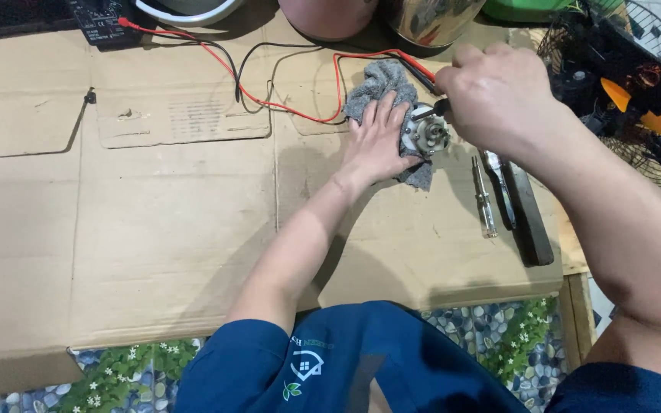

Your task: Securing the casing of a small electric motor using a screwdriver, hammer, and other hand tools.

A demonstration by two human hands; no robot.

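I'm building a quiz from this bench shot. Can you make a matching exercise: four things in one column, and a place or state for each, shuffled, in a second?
Things:
1. left hand
2. right hand
3. grey rag
4. clear-handled screwdriver

Places or states:
A. lying loose on the cardboard, right of the motor
B. pressed flat on the rag beside the small motor
C. bunched under the motor
D. gripping a dark-handled tool over the motor

Pairs: 1-B, 2-D, 3-C, 4-A

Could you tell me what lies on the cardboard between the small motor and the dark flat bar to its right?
In the head view, two slim tools lie between the motor and the dark bar.
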